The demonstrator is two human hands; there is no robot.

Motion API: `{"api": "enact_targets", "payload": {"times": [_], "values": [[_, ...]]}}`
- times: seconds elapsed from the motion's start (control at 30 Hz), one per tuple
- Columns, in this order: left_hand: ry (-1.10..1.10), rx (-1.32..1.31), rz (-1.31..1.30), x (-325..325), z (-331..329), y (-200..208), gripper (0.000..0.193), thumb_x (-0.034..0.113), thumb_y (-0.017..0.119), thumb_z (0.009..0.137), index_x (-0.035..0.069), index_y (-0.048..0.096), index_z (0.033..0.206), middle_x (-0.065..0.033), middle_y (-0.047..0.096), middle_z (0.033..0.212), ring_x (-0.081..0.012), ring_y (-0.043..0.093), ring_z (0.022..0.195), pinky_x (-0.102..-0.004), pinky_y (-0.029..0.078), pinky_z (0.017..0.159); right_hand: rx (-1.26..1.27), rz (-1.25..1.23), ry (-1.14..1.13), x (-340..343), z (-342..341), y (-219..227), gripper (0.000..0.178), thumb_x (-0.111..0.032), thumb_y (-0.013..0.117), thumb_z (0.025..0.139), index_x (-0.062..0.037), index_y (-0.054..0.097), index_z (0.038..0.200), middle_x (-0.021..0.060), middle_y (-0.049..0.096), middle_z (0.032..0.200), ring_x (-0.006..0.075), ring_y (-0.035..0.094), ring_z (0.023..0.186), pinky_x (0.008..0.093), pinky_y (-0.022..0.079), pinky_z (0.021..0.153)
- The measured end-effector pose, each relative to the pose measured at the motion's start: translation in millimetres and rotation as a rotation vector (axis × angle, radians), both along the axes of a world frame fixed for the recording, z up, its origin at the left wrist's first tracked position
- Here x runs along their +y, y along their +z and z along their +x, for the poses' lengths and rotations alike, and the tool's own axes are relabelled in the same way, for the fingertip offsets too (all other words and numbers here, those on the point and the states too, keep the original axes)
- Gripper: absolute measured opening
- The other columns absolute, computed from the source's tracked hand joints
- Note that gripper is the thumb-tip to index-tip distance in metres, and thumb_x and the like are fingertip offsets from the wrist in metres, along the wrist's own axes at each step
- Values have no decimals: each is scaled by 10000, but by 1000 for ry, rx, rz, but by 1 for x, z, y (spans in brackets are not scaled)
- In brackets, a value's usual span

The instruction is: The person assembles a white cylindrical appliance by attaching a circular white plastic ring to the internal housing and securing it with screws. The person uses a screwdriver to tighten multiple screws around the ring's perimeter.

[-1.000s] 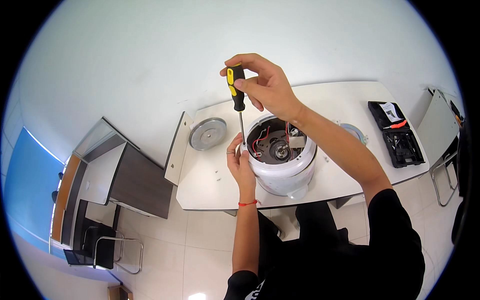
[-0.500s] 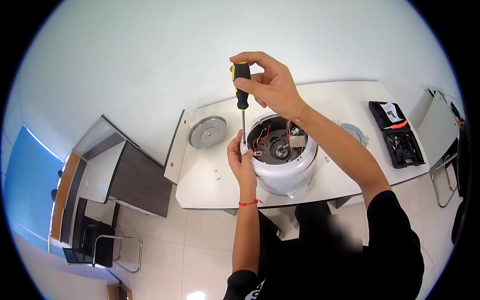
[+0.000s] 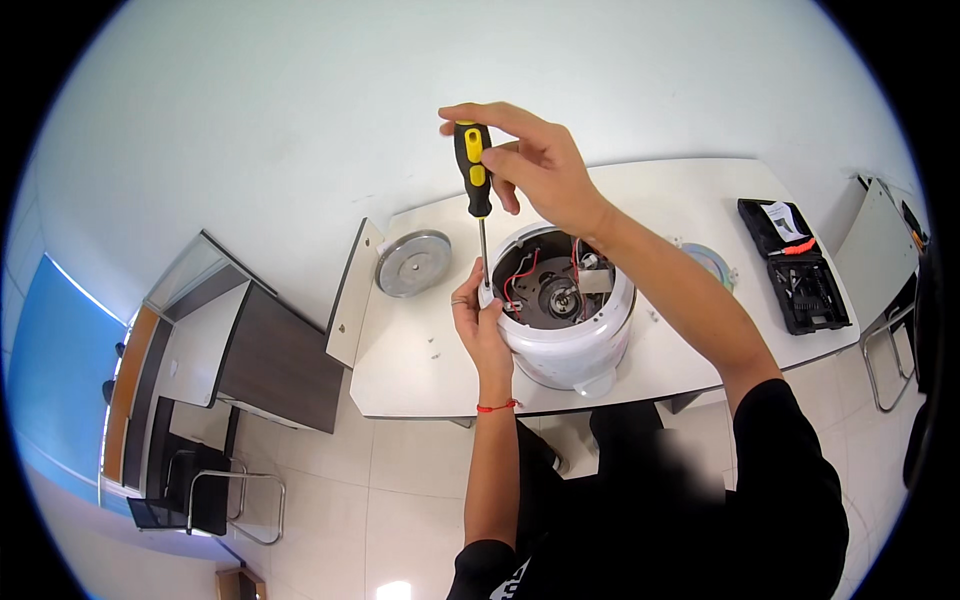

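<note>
A white rice cooker body stands near the table's front edge, its top open. Inside it are red wires, a grey base and a round metal centre. My left hand grips the left side of its rim, fingers outside and thumb toward the front. With my right hand I hold a black and yellow screwdriver upright, thumb on the handle and a finger over its top. The screwdriver's shaft points down to the rim beside my left fingers; whether its tip sits in a screw is too small to tell.
A round metal lid lies on the white table at the left, with small loose parts nearby. Right of the cooker lies a clear ring-shaped piece. An opened black tool case holds bits and an orange-handled tool.
The screwdriver's handle has turned, so its yellow patches now face me, and its top has shifted slightly left. My right fingers have loosened and straightened somewhat. My left hand stays on the rim.
</note>
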State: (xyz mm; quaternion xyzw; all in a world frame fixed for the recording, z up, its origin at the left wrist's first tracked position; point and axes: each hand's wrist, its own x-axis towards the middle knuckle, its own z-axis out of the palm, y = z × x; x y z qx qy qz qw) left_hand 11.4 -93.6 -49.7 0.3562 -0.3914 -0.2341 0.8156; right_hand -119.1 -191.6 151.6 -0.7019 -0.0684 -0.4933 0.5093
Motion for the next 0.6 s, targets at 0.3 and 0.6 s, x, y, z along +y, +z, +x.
{"api": "enact_targets", "payload": {"times": [0.3,0.6], "values": [[-18,29,-15,-1,-3,0,452,-90,482,880,-48,513,1329,-280,480,1583,-311,439,1503,-415,325,1247,-62,-41,0,-5,-1,-5,427,-13,612,994,-105,691,1403,33,615,1174,46,550,552,193,453,461],[-10,-9,-5,-1,0,-2,455,-92,480,880,-44,507,1331,-283,476,1586,-319,427,1513,-414,328,1245,-59,-7,4,-1,-3,-6,387,-24,612,1001,-92,706,1370,25,635,1160,45,555,541,193,445,444]]}}
